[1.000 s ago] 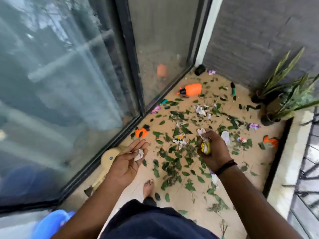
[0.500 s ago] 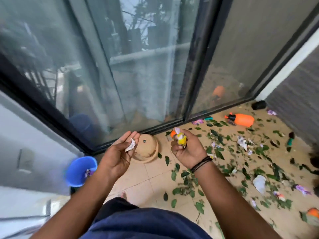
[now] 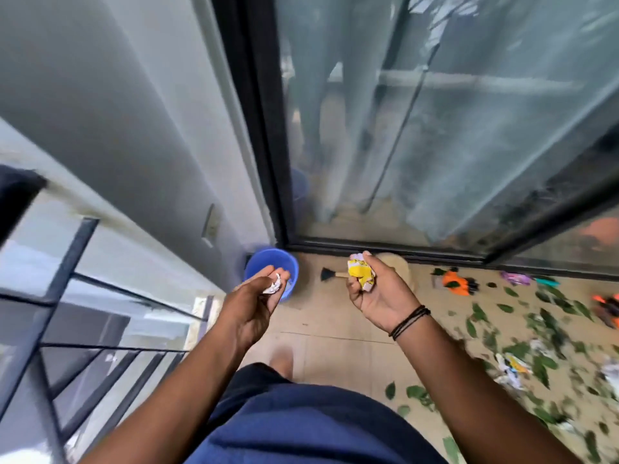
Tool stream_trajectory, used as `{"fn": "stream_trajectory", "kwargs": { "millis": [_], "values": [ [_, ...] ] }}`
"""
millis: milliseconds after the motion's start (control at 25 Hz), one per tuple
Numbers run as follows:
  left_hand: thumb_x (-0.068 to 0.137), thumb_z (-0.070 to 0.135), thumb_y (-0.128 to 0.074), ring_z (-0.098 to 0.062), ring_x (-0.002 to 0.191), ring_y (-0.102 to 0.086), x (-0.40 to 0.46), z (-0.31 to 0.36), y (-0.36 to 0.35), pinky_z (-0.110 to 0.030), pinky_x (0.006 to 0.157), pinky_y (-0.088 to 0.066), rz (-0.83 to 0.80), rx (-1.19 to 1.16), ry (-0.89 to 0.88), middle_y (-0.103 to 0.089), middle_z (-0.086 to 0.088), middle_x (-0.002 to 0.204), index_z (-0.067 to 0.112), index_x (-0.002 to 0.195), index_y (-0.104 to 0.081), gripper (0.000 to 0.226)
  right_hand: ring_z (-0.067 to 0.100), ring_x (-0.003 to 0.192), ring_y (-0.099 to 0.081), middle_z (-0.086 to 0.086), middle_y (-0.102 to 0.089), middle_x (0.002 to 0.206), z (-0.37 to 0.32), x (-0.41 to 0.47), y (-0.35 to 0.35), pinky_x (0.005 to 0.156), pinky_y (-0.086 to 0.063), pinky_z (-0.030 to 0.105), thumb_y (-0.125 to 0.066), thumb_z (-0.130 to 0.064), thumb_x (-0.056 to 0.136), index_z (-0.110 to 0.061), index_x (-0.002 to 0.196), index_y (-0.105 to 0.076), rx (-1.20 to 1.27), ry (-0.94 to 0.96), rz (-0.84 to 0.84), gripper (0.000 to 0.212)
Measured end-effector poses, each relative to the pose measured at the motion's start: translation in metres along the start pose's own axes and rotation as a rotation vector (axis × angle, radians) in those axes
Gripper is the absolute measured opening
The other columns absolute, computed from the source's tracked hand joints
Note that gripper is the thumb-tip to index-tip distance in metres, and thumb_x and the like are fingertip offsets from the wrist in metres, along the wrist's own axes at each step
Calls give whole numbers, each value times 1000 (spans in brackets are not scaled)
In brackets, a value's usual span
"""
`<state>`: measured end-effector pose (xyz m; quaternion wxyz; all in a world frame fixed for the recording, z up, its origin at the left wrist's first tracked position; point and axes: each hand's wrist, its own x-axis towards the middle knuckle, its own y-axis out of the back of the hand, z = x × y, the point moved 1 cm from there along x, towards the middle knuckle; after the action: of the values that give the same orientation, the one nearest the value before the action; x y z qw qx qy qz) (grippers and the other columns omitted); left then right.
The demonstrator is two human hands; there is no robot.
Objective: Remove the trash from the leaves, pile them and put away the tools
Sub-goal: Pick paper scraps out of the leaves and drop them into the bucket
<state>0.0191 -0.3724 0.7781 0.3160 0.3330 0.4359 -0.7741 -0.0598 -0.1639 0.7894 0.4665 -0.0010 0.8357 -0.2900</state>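
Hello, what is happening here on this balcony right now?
A person is clearing trash from a leaf-strewn floor. The left hand holds a crumpled white paper right in front of a blue bucket in the corner. The right hand grips a yellow wrapper. Leaves and more trash still lie scattered to the right, and a small brush lies by the glass door.

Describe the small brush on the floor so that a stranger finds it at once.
Find the black-framed glass door and follow its bottom track to the round blue plastic bucket in the corner. Just right of it lies the small brush: black bristles, pale wooden handle, unlike the orange tools further right.
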Motion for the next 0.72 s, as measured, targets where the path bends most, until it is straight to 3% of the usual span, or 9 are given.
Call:
{"fn": "stream_trajectory", "kwargs": {
  "millis": [200,400,520,600,680,720],
  "values": [
    [96,-10,-49,-21,69,-76,79,40,66,-28,74,-61,160,22,95,-74,-16,81,-2,102,-64,18,13,55,-63,5,-65,81,48,100,-44,48,-53,21,-57,-21,100,-14,90,-63,-13,-54,100,14],
    [94,-14,-47,-19,65,-74,207,13,112,-25,72,-60,247,136,224,-71,-15,77,0,98,-61,20,14,50,-51,7,-55,71,122,230,-12,42,-40,17,-61,-17,95,-15,87,-62,-172,-178,266,9],
    [97,-13,-45,-14,55,-70,299,-8,130,-20,58,-60,263,181,222,-71,-13,67,2,94,-60,21,12,43,-51,8,-57,69,156,307,9,40,-38,16,-63,-16,94,-16,84,-61,-291,-262,324,10],
    [99,-10,-47,-13,49,-66,360,-19,140,-18,47,-54,321,161,184,-68,-12,61,2,91,-60,20,12,41,-52,5,-60,55,170,357,17,46,-38,18,-64,-14,95,-15,80,-59,-408,-265,345,16],
    [100,-5,-50,-13,54,-65,408,-21,145,-19,48,-55,370,162,141,-66,-7,54,5,84,-60,21,14,43,-51,3,-59,49,179,402,16,52,-35,21,-64,-12,95,-14,75,-58,-508,-245,343,21],
    [100,-4,-50,-15,57,-64,427,-19,145,-19,48,-56,386,170,116,-65,-5,51,6,81,-59,24,15,46,-51,5,-60,55,183,421,13,52,-36,21,-64,-12,95,-14,76,-59,-543,-231,342,19]
  ]
}}
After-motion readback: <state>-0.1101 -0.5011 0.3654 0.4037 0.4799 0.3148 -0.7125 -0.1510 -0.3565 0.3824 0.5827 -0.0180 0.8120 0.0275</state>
